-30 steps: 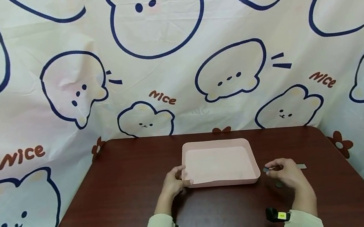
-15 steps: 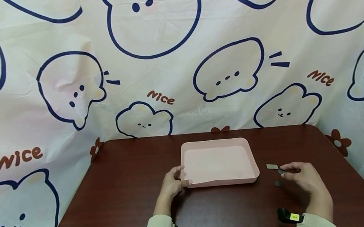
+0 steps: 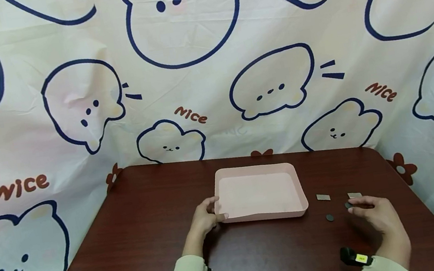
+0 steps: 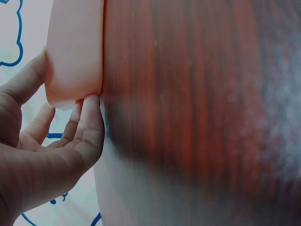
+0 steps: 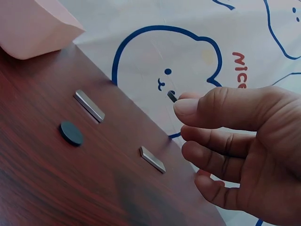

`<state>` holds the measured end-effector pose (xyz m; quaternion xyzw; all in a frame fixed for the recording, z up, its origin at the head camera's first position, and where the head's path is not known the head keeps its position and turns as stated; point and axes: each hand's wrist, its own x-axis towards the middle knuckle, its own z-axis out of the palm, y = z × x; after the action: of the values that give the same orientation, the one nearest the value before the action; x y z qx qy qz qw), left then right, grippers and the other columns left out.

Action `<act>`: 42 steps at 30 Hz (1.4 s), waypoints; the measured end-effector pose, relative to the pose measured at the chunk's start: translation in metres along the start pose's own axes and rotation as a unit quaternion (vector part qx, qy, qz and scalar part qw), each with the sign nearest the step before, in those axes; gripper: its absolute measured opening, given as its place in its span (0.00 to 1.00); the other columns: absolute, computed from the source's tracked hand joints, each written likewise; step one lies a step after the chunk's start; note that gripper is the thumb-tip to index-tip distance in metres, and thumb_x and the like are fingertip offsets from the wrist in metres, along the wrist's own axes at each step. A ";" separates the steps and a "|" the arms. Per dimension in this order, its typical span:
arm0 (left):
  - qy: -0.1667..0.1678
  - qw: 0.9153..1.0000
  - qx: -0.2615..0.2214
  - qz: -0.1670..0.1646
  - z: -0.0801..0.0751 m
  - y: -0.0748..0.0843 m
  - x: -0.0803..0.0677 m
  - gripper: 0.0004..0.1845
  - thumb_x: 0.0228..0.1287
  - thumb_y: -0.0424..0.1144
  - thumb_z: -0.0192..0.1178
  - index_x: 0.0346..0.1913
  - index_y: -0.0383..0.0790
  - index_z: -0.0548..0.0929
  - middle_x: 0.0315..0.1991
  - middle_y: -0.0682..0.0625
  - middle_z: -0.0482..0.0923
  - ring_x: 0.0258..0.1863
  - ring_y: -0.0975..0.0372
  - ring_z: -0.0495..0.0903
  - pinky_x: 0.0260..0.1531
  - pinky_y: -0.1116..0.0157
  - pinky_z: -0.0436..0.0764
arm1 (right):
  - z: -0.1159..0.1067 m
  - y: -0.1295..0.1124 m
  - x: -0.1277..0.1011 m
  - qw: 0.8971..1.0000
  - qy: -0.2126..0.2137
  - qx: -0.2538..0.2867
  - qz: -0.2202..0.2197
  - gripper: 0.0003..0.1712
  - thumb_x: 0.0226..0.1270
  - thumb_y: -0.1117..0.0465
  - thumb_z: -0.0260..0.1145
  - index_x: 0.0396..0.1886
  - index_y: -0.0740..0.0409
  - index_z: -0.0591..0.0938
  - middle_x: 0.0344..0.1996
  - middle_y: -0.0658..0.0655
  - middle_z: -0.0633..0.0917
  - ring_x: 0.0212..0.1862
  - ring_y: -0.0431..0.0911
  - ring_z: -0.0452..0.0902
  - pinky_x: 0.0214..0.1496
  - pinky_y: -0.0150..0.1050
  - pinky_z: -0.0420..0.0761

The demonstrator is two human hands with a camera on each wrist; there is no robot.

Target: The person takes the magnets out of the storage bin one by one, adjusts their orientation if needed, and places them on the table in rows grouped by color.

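Note:
A shallow pale pink tray lies on the dark brown table. At its near left corner my left hand grips the tray; in the left wrist view the thumb and fingers are around the tray's end. My right hand is to the right, above the table, pinching a small dark disc between thumb and forefinger. A similar dark disc lies flat on the table. Two small silvery rectangular plates, a left one and a right one, lie behind it, the right one close beyond my fingertips.
The brown wooden table extends around the tray. A cream cloth with blue bear outlines hangs along the back and both sides, right behind the table's edges. Black wrist devices sit near both sleeves.
My right hand has moved right, away from the tray's right side, with the disc still pinched. The left plate, hidden earlier, now shows. My left hand stays on the tray.

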<state>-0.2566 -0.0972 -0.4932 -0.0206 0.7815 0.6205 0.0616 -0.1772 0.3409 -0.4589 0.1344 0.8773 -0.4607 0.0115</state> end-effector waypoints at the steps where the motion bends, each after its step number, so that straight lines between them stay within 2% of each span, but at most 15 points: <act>1: 0.000 1.000 0.000 0.000 0.000 0.000 0.000 0.35 0.43 0.25 0.72 0.59 0.35 0.73 0.36 0.39 0.74 0.18 0.62 0.67 0.17 0.67 0.68 | -0.001 0.001 0.000 1.000 0.001 0.001 0.002 0.24 0.59 0.53 0.68 0.50 0.64 0.81 0.58 0.70 0.70 0.56 0.59 0.66 0.44 0.48 0.73; 7: 0.002 1.000 0.003 0.000 0.001 0.000 0.000 0.35 0.42 0.25 0.72 0.59 0.35 0.73 0.36 0.39 0.74 0.19 0.62 0.68 0.18 0.67 0.69 | -0.013 0.010 0.001 1.000 0.006 -0.016 0.017 0.24 0.60 0.51 0.66 0.49 0.65 0.81 0.60 0.71 0.67 0.58 0.61 0.62 0.48 0.54 0.68; 16: 0.006 1.000 0.016 -0.007 0.000 0.002 -0.001 0.35 0.44 0.26 0.72 0.60 0.37 0.73 0.37 0.40 0.73 0.19 0.61 0.68 0.19 0.66 0.70 | -0.018 0.026 0.000 0.999 0.012 -0.006 0.043 0.26 0.58 0.48 0.67 0.47 0.64 0.82 0.58 0.71 0.69 0.57 0.63 0.63 0.51 0.59 0.66; 26: 0.004 1.000 0.020 -0.003 0.001 0.003 -0.002 0.35 0.44 0.26 0.72 0.59 0.36 0.73 0.37 0.40 0.73 0.19 0.61 0.67 0.19 0.66 0.70 | -0.019 0.044 0.007 0.997 0.021 0.003 0.075 0.26 0.55 0.47 0.69 0.47 0.62 0.83 0.59 0.72 0.67 0.55 0.64 0.63 0.45 0.54 0.69; 34: 0.007 1.000 0.017 -0.009 0.000 0.003 -0.001 0.34 0.43 0.26 0.72 0.59 0.37 0.74 0.38 0.39 0.73 0.19 0.61 0.67 0.19 0.65 0.70 | -0.011 0.055 0.014 0.994 0.056 0.004 0.089 0.24 0.54 0.49 0.71 0.44 0.61 0.84 0.60 0.72 0.66 0.58 0.67 0.59 0.55 0.61 0.61; 42: 0.005 1.000 0.024 -0.011 0.001 0.002 -0.002 0.35 0.43 0.27 0.72 0.59 0.37 0.74 0.38 0.40 0.73 0.21 0.60 0.69 0.19 0.65 0.71 | -0.005 0.057 0.016 0.991 0.103 -0.020 0.078 0.21 0.56 0.55 0.69 0.44 0.66 0.83 0.56 0.73 0.70 0.56 0.67 0.62 0.55 0.59 0.61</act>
<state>-0.2553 -0.0959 -0.4909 -0.0308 0.7965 0.6003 0.0652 -0.1781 0.3789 -0.5042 0.2488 0.8697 -0.4243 -0.0399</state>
